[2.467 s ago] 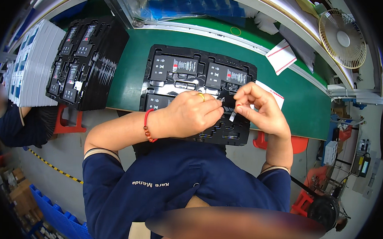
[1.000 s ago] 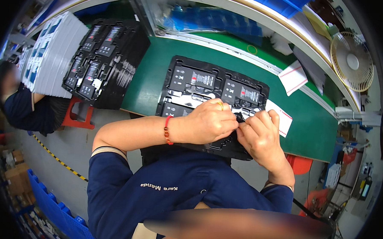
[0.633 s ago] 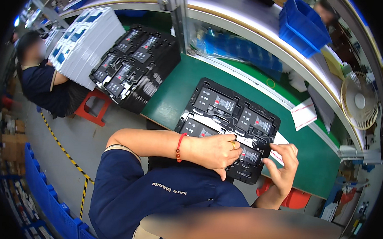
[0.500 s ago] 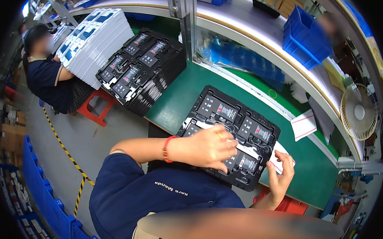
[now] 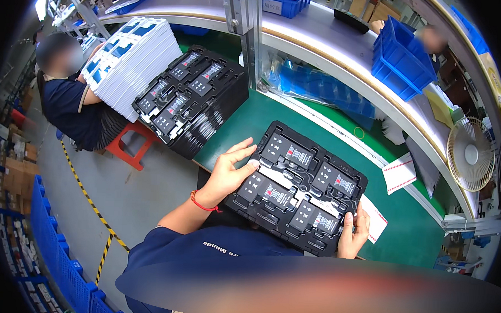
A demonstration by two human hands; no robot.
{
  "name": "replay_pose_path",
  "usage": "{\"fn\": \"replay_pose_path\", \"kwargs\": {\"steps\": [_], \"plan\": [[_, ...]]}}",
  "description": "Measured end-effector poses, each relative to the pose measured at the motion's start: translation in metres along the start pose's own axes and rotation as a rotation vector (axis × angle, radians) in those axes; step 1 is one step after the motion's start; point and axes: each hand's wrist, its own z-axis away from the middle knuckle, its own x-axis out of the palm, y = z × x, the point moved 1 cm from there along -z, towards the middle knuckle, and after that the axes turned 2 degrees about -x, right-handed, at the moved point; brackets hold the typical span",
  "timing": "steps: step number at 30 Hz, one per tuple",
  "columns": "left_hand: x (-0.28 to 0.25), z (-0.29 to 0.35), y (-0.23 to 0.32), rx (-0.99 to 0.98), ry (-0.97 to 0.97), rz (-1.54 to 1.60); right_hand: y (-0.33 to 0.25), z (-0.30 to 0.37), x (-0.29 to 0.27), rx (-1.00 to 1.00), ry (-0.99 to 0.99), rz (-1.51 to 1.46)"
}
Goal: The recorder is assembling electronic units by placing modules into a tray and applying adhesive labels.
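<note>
A black plastic tray (image 5: 259, 214) lies tilted in front of me, overlapping the near edge of the green table. Flat black batteries (image 5: 295, 154) with printed labels sit in its compartments, two along the far side and two along the near side. White strips (image 5: 273, 174) run between the two rows. At the tray's left edge, my left hand (image 5: 225, 175) holds on with the thumb on the rim. My right hand (image 5: 354, 232) grips the right edge, thumb on top and the other fingers round the outer side.
Stacked black trays (image 5: 207, 112) with batteries stand left on the green table (image 5: 229, 136), beside piled white trays (image 5: 134, 67). A co-worker (image 5: 68, 101) sits beyond. White sheets with red edging (image 5: 399, 174) lie right, near a fan (image 5: 470, 155). Blue bins (image 5: 403, 59) stand on the shelf.
My left hand has moved from over the middle of the tray to its left edge. The right hand has closed on the right edge.
</note>
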Motion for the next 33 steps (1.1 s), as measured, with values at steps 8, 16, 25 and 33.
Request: {"fn": "replay_pose_path", "kwargs": {"steps": [8, 16, 25, 33], "plan": [[-0.006, -0.003, 0.057, -0.179, -0.235, 0.642, 0.001, 0.002, 0.002, 0.099, 0.003, -0.135], [-0.006, -0.011, 0.045, -0.381, -0.284, 0.622, 0.005, -0.005, -0.003, 0.084, -0.016, -0.275], [-0.104, -0.003, 0.06, -0.055, 0.188, 0.881, 0.002, -0.01, 0.004, 0.043, 0.017, -0.227], [-0.19, -0.003, -0.019, 0.157, 0.932, 0.547, -0.002, -0.011, 0.01, -0.011, 0.015, -0.172]]}}
